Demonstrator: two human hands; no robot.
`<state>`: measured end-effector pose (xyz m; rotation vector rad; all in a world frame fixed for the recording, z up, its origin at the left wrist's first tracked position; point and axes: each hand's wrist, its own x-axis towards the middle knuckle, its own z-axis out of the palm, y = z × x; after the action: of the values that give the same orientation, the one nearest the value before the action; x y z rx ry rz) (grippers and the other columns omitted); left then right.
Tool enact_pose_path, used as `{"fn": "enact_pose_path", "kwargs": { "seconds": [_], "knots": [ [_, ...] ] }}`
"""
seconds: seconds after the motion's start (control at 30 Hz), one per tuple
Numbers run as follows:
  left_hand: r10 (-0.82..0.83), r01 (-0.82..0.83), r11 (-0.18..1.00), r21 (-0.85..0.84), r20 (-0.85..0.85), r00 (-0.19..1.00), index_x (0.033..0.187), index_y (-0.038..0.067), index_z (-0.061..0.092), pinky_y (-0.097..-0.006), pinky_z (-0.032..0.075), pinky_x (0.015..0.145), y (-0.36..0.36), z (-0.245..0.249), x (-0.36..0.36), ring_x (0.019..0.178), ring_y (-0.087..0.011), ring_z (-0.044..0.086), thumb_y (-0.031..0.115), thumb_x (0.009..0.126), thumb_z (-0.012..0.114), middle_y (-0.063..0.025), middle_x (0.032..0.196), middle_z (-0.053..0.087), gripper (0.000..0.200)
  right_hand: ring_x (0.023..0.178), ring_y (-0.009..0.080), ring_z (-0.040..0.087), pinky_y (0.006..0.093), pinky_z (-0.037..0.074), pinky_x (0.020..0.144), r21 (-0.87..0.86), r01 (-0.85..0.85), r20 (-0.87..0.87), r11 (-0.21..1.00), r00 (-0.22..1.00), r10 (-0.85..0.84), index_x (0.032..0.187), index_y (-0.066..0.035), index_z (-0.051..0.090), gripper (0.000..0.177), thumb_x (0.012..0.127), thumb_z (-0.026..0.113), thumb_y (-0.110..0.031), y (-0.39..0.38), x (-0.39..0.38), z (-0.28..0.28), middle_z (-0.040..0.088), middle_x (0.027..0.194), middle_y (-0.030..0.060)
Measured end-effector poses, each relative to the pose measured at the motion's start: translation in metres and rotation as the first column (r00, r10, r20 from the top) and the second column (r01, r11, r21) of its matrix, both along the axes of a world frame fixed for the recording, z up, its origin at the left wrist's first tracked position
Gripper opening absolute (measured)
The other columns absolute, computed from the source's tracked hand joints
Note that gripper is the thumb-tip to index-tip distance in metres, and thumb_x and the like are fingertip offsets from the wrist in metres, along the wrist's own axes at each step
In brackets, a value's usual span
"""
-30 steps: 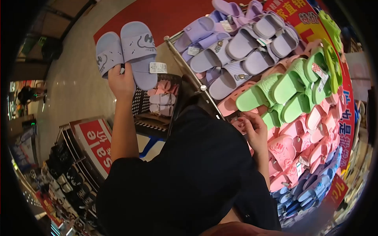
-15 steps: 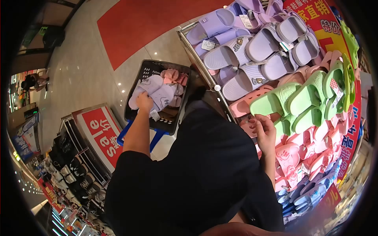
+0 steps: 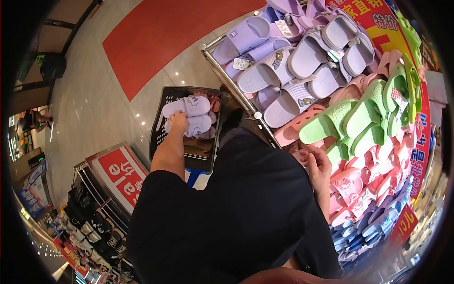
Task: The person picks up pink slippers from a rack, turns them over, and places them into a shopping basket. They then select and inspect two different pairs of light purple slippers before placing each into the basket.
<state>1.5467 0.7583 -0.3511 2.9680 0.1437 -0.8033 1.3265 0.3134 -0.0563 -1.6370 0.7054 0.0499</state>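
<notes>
My left hand point(image 3: 178, 121) grips the near edge of a pair of pale lavender slide slippers point(image 3: 197, 124) in a black shopping basket point(image 3: 154, 152). The pair lies crosswise, with dark drawings on the straps, over pink slippers point(image 3: 213, 103) that show at the basket's right side. At the rack, my right hand point(image 3: 318, 163) has its fingers curled together beside pink slippers, just below a light green slipper point(image 3: 318, 130). Whatever those fingers hold, if anything, is too small to make out.
A metal-framed rack point(image 3: 227, 78) on the right carries several rows of lavender, green, pink and blue slippers. At lower left, a red and white sale sign point(image 3: 120, 175) stands by a shoe rack. A red floor panel point(image 3: 156, 42) lies beyond the basket.
The lavender pair has turned from slanting upward to lying crosswise in the basket, my left hand still on it. My right hand stays by the rack. The whole view has shifted slightly.
</notes>
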Motion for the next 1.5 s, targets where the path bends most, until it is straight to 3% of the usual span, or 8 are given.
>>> {"fn": "enact_pose_path", "kwargs": {
  "seconds": [0.27, 0.4, 0.43, 0.5, 0.67, 0.93, 1.17, 1.5],
  "knots": [
    [0.347, -0.355, 0.922, -0.152, -0.078, 0.935, 0.119, 0.029, 0.071, -0.0421, 0.044, 0.101, -0.026, 0.009, 0.029, 0.116, -0.0331, 0.061, 0.013, 0.077, 0.058, -0.0115, 0.121, 0.068, 0.047, 0.081, 0.0105, 0.062, 0.0232, 0.049, 0.072, 0.013, 0.042, 0.015, 0.999, 0.999, -0.042, 0.117, 0.002, 0.061, 0.021, 0.1, 0.053, -0.007, 0.001, -0.003, -0.003, 0.07, 0.1, 0.0082],
    [0.291, -0.236, 0.857, -0.459, 0.052, 0.955, 0.115, 0.011, 0.071, -0.0397, 0.051, 0.092, -0.014, -0.024, 0.04, 0.107, -0.0306, 0.067, 0.049, 0.071, 0.081, -0.0137, 0.113, 0.071, 0.059, 0.083, 0.0108, 0.062, 0.0239, 0.049, 0.073, 0.05, 0.073, 0.054, 0.996, 0.996, -0.076, 0.117, 0.002, 0.061, 0.022, 0.1, 0.053, -0.008, 0.0, -0.006, -0.008, 0.07, 0.1, 0.0079],
    [0.307, -0.192, 0.812, -0.551, 0.124, 0.944, 0.116, 0.007, 0.07, -0.0385, 0.051, 0.093, 0.001, -0.064, 0.049, 0.107, -0.0285, 0.067, 0.033, 0.076, 0.078, -0.0144, 0.114, 0.071, 0.049, 0.084, 0.0103, 0.061, 0.0242, 0.05, 0.074, 0.048, 0.076, 0.06, 0.996, 0.995, -0.078, 0.117, 0.002, 0.061, 0.021, 0.1, 0.053, -0.008, -0.001, -0.007, -0.008, 0.07, 0.099, 0.0077],
    [0.374, -0.147, 0.739, -0.658, 0.22, 0.901, 0.12, 0.0, 0.065, -0.0346, 0.051, 0.092, -0.031, -0.004, 0.057, 0.103, -0.0272, 0.067, 0.0, 0.081, 0.056, -0.0189, 0.111, 0.07, 0.04, 0.085, 0.0139, 0.065, 0.0272, 0.054, 0.079, 0.041, 0.087, 0.032, 0.995, 0.996, -0.089, 0.116, 0.004, 0.06, 0.021, 0.099, 0.054, -0.007, -0.007, -0.008, -0.006, 0.071, 0.098, 0.0117],
    [0.551, 0.086, 0.561, -0.823, 0.45, 0.703, 0.119, -0.005, 0.062, -0.0329, 0.049, 0.089, -0.093, 0.101, 0.102, 0.099, -0.0226, 0.062, -0.001, 0.088, 0.051, -0.0144, 0.109, 0.064, 0.033, 0.088, 0.0139, 0.066, 0.0266, 0.054, 0.078, 0.086, 0.142, 0.091, 0.986, 0.985, -0.149, 0.117, 0.003, 0.06, 0.022, 0.099, 0.054, -0.008, -0.014, -0.017, -0.009, 0.071, 0.098, 0.0104],
    [0.145, 0.6, 0.395, -0.696, 0.692, 0.707, 0.114, -0.001, 0.063, -0.034, 0.048, 0.09, -0.288, 0.281, 0.106, 0.103, -0.0224, 0.06, 0.001, 0.088, 0.059, -0.012, 0.11, 0.061, 0.027, 0.084, 0.0116, 0.066, 0.0245, 0.054, 0.073, 0.144, 0.207, 0.125, 0.968, 0.966, -0.225, 0.118, 0.0, 0.061, 0.024, 0.099, 0.055, -0.013, -0.026, -0.038, -0.017, 0.069, 0.097, 0.0073],
    [-0.315, 0.836, 0.249, -0.488, 0.776, 0.547, 0.125, -0.004, 0.059, -0.0417, 0.045, 0.096, -0.467, 0.309, 0.124, 0.108, -0.0354, 0.058, 0.024, 0.086, 0.067, -0.0211, 0.114, 0.061, 0.049, 0.084, 0.0131, 0.065, 0.0277, 0.054, 0.077, 0.056, 0.323, 0.153, 0.945, 0.932, -0.328, 0.117, 0.001, 0.063, 0.025, 0.097, 0.055, -0.013, -0.026, -0.065, -0.007, 0.07, 0.096, 0.0089],
    [-0.526, 0.744, 0.579, -0.334, 0.544, 0.654, 0.121, -0.006, 0.062, -0.0441, 0.048, 0.096, -0.625, 0.288, 0.154, 0.113, -0.0415, 0.062, 0.049, 0.085, 0.063, -0.0282, 0.117, 0.065, 0.066, 0.083, 0.0134, 0.066, 0.0291, 0.054, 0.075, 0.125, 0.581, 0.147, 0.805, 0.791, -0.594, 0.115, 0.004, 0.062, 0.026, 0.097, 0.055, -0.012, -0.007, -0.118, -0.031, 0.07, 0.093, 0.0088]
  ]
}}
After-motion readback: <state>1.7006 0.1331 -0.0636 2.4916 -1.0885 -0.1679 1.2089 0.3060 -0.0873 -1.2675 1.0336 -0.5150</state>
